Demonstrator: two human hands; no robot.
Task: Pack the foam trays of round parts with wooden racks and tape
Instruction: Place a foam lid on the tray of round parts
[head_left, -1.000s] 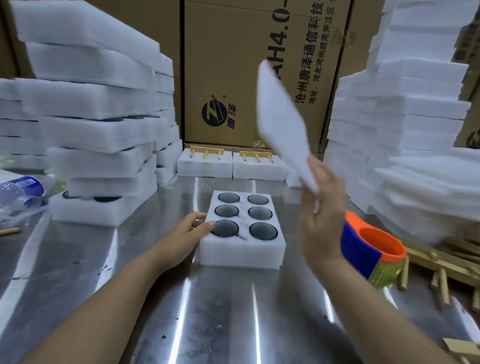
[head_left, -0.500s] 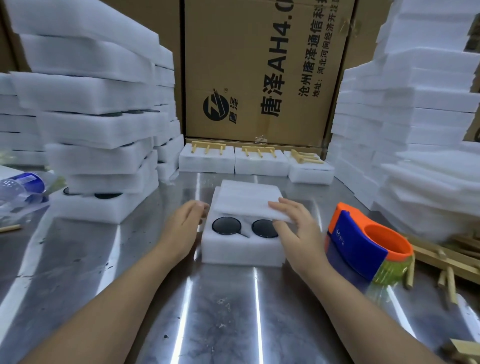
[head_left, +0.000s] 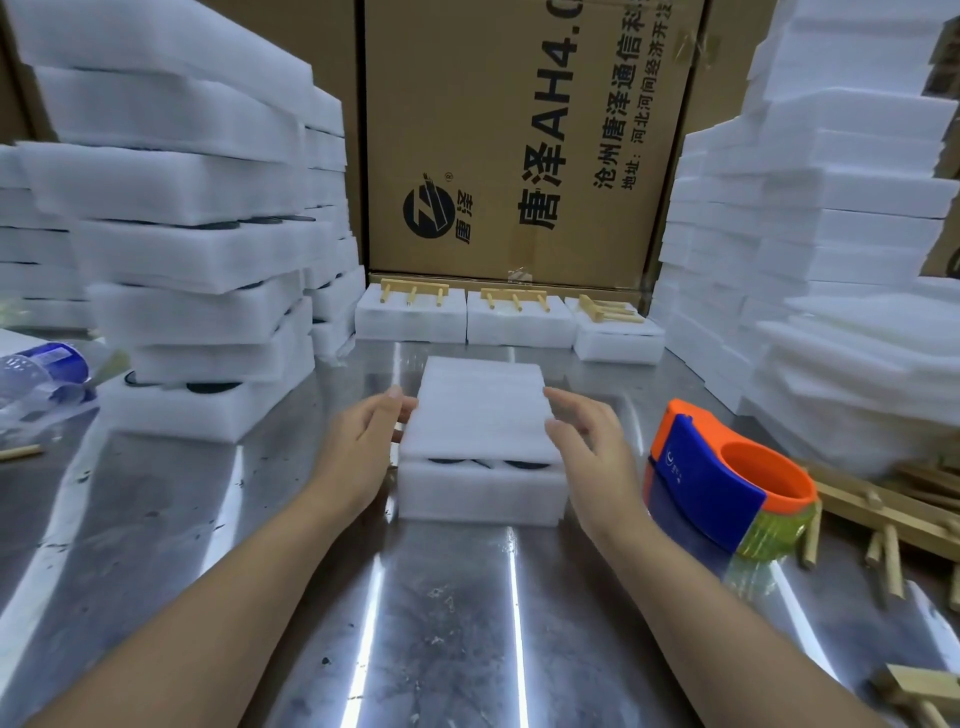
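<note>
A white foam tray (head_left: 480, 493) of dark round parts sits mid-table. A thin white foam sheet (head_left: 480, 410) lies on top as a lid, leaving only the near edges of two dark parts (head_left: 485, 462) showing. My left hand (head_left: 358, 441) is at the sheet's left edge with straight fingers touching it. My right hand (head_left: 589, 441) is at the sheet's right edge, fingers relaxed and straight against it. An orange and blue tape dispenser (head_left: 727, 488) stands just right of the tray. Wooden racks (head_left: 893, 514) lie at the far right.
Tall piles of foam trays (head_left: 197, 249) stand at the left and foam sheets (head_left: 831, 260) at the right. Three packed trays topped with wooden racks (head_left: 413, 293) line the back, before a cardboard box (head_left: 519, 140). A plastic bottle (head_left: 36, 374) lies at the left edge.
My right hand brought the foam sheet down from the air and laid it on the tray. The sheet then slid nearer, covering almost all the round parts. Both hands now flank it.
</note>
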